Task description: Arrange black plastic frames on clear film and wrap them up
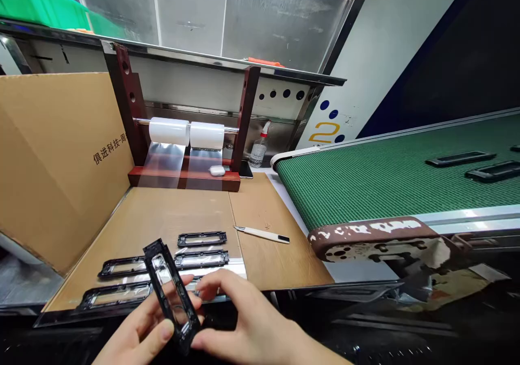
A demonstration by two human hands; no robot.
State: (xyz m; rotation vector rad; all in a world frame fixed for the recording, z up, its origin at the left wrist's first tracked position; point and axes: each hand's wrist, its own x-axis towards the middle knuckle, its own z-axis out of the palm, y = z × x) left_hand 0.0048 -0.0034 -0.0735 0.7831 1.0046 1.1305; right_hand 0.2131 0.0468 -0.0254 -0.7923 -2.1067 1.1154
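My left hand (140, 330) and my right hand (244, 321) together hold a black rectangular plastic frame (170, 292) tilted on edge near the bottom of the view. My left thumb presses its lower end; my right fingers pinch its right side. Just beyond lie several matching black frames (202, 239) flat on strips of clear film (227, 267) on the cardboard-covered table (268, 256).
A white utility knife (262, 234) lies on the cardboard. A dark red stand holds two white film rolls (187, 133) at the back, with a spray bottle (259, 149) beside it. A green conveyor belt (385, 183) on the right carries more black frames (459, 159). A cardboard sheet (52, 159) stands at left.
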